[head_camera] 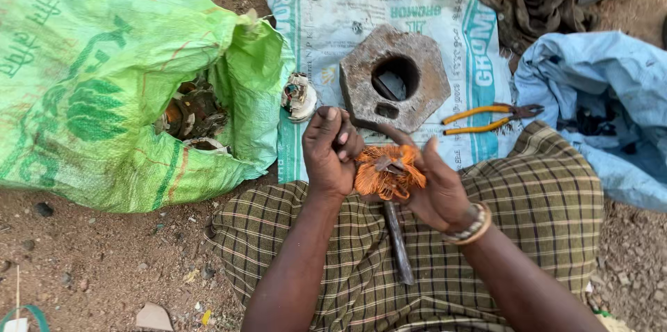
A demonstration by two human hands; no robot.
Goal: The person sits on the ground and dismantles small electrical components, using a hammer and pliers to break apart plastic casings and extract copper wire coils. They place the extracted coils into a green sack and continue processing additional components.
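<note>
1. At the far left a green woven sack (pixel 104 82) lies on the dirt with its mouth open to the right, and rusty metal parts (pixel 191 115) show inside it.
2. Just right of the sack mouth, a small whitish motor part (pixel 299 96) sits on the edge of a printed white sack (pixel 326 12) spread flat on the ground.
3. The left hand (pixel 330 155) is curled nearly closed, thumb up, its fingertips pinching the left edge of an orange copper wire bundle (pixel 389 173).
4. The bundle is held above the person's checked cloth lap (pixel 542 200), near the middle of the scene, between both hands.
5. A dark metal rod (pixel 397 242) runs from the bundle toward the person; its long axis lies near to far, with the wire end pointing away from the person.
6. To do this well, the person probably needs to brace the rod against the lap and pull the strands straight out to the left rather than twisting them.
7. Beyond the hands lies a rusty hexagonal block (pixel 394 78) with a round hole.
8. The right hand (pixel 434 189) cups the bundle from the right, fingers half open and wrapped around its side.
9. Orange-handled pliers (pixel 486 119) lie on the white sack, jaws pointing right, beside a blue cloth (pixel 604 96).
</note>
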